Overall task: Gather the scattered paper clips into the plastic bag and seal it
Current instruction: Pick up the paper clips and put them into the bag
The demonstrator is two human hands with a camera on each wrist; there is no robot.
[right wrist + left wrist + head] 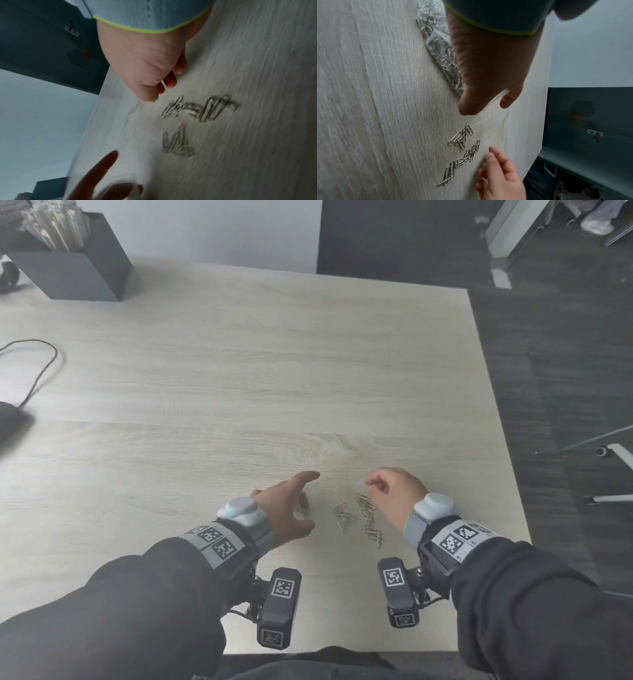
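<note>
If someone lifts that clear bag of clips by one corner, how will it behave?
The plastic bag looks thin and see-through, so it will probably sag and fold rather than hold its shape. It is packed with paper clips, so it is likely heavy for its size. Its mouth, pinched by the left hand, seems open; clips may spill.

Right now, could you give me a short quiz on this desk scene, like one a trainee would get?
1. True or false: every one of the paper clips is already inside the bag.
2. Where do the loose paper clips lie?
A) on the table, between the left hand and the right hand
B) on the floor
C) on top of a black box
3. Fill the gap: the left hand pinches the edge of the clear ____.

Key: 1 false, since loose ones still lie on the table; 2 A; 3 bag.
</note>
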